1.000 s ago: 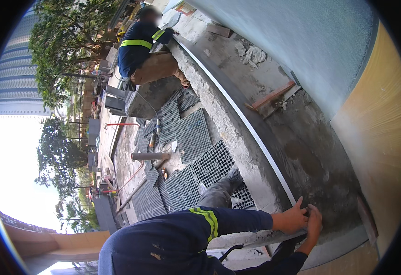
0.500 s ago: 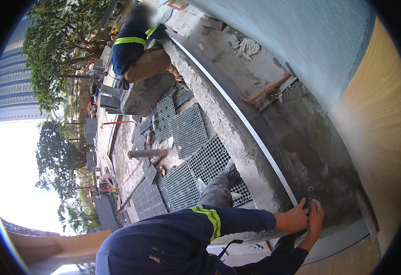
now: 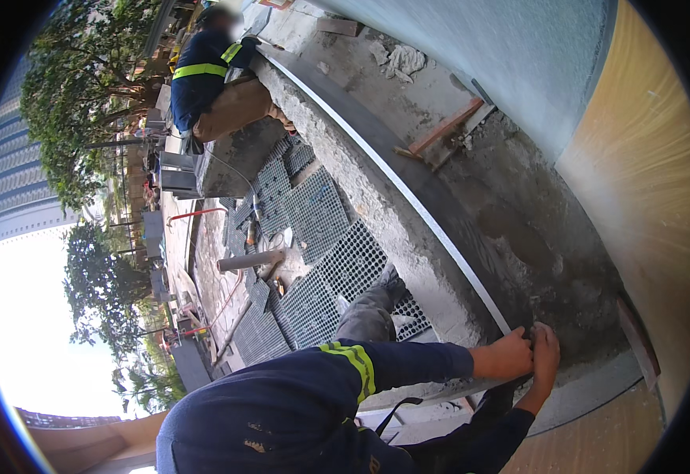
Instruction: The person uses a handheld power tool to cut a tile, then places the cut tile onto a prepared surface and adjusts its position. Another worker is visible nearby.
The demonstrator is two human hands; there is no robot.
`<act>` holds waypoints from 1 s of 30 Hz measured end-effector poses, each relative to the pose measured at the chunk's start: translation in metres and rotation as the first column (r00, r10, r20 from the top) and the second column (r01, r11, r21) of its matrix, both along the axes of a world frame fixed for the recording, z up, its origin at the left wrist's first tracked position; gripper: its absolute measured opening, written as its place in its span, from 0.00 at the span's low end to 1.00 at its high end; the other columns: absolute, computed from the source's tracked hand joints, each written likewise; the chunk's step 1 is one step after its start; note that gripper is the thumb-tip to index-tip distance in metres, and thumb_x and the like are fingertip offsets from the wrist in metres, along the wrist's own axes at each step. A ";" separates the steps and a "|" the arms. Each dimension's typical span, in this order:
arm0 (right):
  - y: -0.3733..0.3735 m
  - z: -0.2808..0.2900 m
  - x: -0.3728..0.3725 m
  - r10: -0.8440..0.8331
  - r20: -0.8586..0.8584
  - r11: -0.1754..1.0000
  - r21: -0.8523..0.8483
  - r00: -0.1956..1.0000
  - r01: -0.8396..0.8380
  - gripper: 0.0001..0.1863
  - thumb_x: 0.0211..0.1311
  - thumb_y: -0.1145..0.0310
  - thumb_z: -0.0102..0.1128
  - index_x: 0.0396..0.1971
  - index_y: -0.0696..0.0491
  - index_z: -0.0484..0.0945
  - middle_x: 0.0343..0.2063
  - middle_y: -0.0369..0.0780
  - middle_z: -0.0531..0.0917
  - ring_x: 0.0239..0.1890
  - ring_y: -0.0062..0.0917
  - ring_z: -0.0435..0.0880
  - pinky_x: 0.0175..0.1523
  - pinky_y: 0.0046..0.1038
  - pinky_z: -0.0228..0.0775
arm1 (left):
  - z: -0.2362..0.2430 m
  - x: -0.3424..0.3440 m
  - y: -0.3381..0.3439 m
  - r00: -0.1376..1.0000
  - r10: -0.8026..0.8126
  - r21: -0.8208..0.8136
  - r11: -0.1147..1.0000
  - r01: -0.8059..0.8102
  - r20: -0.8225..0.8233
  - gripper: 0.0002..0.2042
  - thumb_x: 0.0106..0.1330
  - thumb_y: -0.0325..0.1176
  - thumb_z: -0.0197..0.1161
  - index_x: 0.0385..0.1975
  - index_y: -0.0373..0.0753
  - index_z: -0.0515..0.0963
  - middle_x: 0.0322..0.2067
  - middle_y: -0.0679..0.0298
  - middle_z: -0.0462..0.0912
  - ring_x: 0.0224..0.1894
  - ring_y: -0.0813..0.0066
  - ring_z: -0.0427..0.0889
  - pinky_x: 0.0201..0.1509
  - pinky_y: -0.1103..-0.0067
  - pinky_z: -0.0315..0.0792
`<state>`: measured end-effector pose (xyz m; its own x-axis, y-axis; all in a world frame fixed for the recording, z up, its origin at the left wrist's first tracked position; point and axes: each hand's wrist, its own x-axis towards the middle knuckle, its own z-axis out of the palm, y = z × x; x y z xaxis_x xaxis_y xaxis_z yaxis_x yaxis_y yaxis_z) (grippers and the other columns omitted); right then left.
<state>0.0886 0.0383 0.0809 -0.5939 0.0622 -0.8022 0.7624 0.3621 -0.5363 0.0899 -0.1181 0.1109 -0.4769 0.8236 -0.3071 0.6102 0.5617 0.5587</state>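
A long white measuring tape (image 3: 420, 207) stretches along the top of the rough concrete curb (image 3: 392, 209), and its near end runs into my hands. My left hand (image 3: 509, 355) is closed at that end, fingers curled around it. Pressed right beside it, my right hand (image 3: 546, 355) is closed too, its thumb up near the left hand's fingers. What lies inside the right hand is hidden. At the far end of the curb crouches a co-worker (image 3: 203, 87) in a dark jacket with reflective bands, one hand near the tape's other end.
Black perforated drainage panels (image 3: 313, 217) lie left of the curb, with a grey pipe (image 3: 250, 260) among them. To the right, a reddish board (image 3: 445, 126) and a crumpled cloth (image 3: 405, 62) lie on wet concrete. A wooden panel (image 3: 637, 150) bounds the right side.
The view has shifted, so the curb and the co-worker appear further left and slightly higher. Both hands stay together at the tape's near end, slightly higher in the picture.
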 end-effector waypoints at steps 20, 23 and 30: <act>0.010 -0.025 0.010 -0.125 0.011 0.991 -0.039 0.992 0.126 0.19 0.75 0.65 0.55 0.58 0.57 0.83 0.51 0.49 0.90 0.52 0.35 0.91 0.60 0.32 0.78 | 0.020 -0.091 -0.074 0.999 0.046 -0.560 0.828 -0.030 0.014 0.26 0.65 0.36 0.72 0.65 0.57 0.81 0.61 0.71 0.84 0.69 0.59 0.80 0.72 0.31 0.58; 0.027 -0.014 0.014 -0.298 0.001 0.954 -0.014 0.955 0.298 0.19 0.76 0.65 0.54 0.60 0.55 0.82 0.50 0.47 0.90 0.51 0.32 0.90 0.58 0.33 0.78 | 0.011 -0.090 -0.084 0.992 0.091 -0.451 0.885 -0.119 -0.084 0.22 0.66 0.31 0.67 0.62 0.55 0.84 0.60 0.70 0.87 0.67 0.59 0.81 0.74 0.38 0.61; 0.030 -0.083 0.007 -0.259 0.172 0.939 -0.186 0.950 0.289 0.23 0.79 0.60 0.50 0.66 0.51 0.79 0.59 0.45 0.86 0.61 0.33 0.86 0.61 0.38 0.77 | 0.004 -0.088 -0.080 0.996 0.079 -0.453 0.887 -0.091 -0.045 0.20 0.66 0.30 0.66 0.59 0.52 0.85 0.58 0.71 0.87 0.63 0.62 0.83 0.71 0.47 0.66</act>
